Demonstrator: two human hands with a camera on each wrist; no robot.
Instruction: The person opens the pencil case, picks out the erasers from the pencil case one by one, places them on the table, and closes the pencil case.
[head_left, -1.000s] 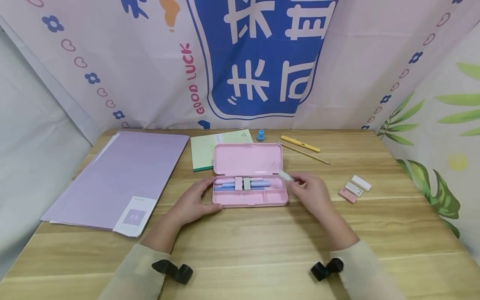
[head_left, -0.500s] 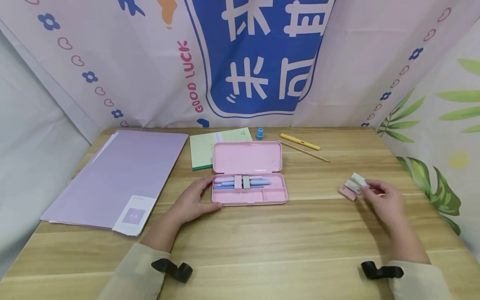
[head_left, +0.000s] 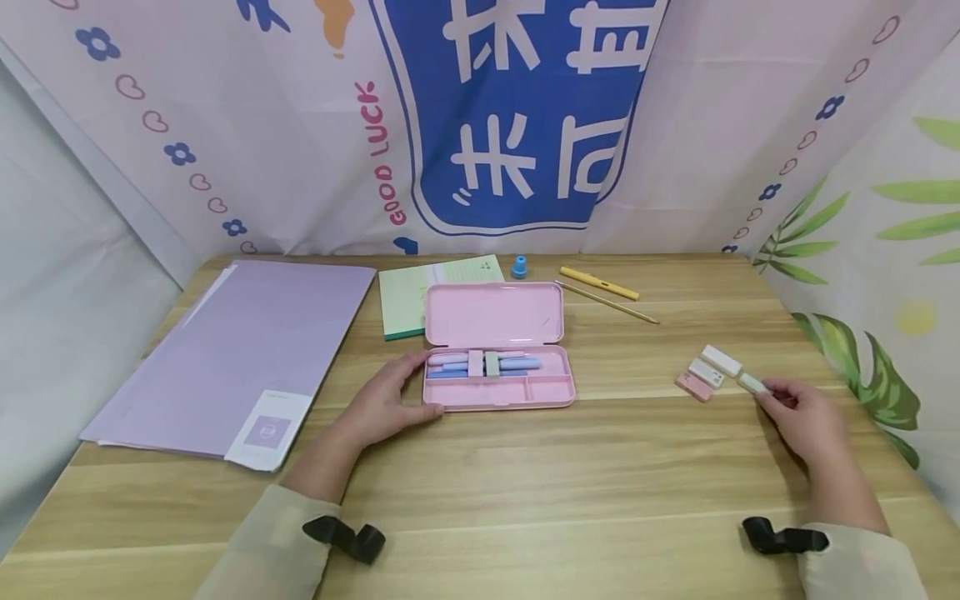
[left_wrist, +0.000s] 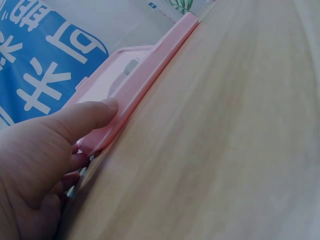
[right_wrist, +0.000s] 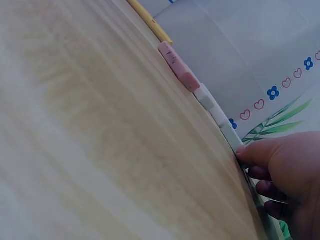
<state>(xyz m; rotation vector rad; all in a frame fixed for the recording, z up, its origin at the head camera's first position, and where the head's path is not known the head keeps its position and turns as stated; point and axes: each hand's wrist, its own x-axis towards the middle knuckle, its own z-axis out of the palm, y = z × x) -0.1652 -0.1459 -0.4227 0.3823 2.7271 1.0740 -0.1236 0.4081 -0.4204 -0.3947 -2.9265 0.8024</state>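
Fingers [head_left: 767, 392] of the right hand [head_left: 806, 421] pinch a small pale rectangular eraser [head_left: 752, 384], carried from the open pink plastic pencil case [head_left: 498, 392] to beside three erasers [head_left: 708, 372]. Left wrist view: left hand [left_wrist: 45, 150] thumb presses the case rim. Right wrist view: thumb touches the eraser's end.

On the wooden table [head_left: 525, 467] in front of you, a purple folder [head_left: 240, 350] lies at the left. A green notepad [head_left: 408, 300] sits at the back beside a small blue cap-like piece [head_left: 521, 267] (hard to identify). Further right lie a yellow pen [head_left: 600, 284] and a pencil [head_left: 611, 305].
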